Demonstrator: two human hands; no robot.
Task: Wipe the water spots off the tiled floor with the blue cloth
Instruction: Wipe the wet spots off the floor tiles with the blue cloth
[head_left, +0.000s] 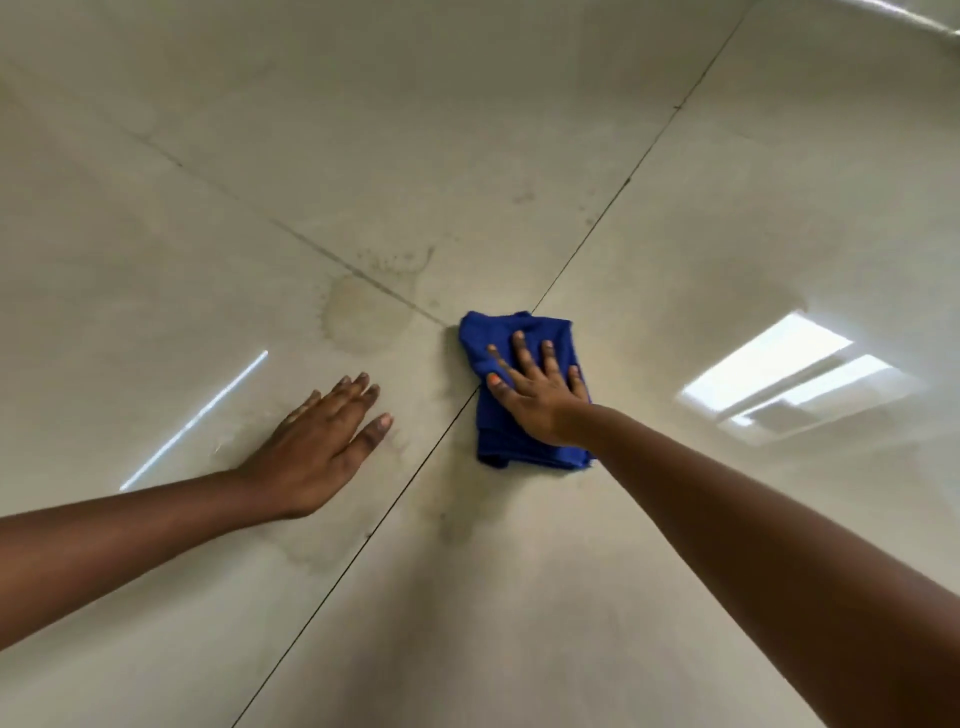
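Observation:
A folded blue cloth (511, 441) lies flat on the pale tiled floor (519, 104), just right of where the grout lines cross. My right hand (540, 389) presses on it with fingers spread, palm down. My left hand (322, 447) rests flat on the bare tile to the left, fingers together, holding nothing. A large yellowish water spot (363, 317) with a dried rim sits just left of the cloth, across a grout line. Smaller specks (395, 257) lie beyond it, and fainter damp marks (452, 525) show nearer to me.
Dark grout lines (623, 182) divide the glossy floor into large tiles. A bright window reflection (789, 374) shines at the right and a thin light streak (197, 415) at the left. A pale edge (914, 15) runs along the top right corner.

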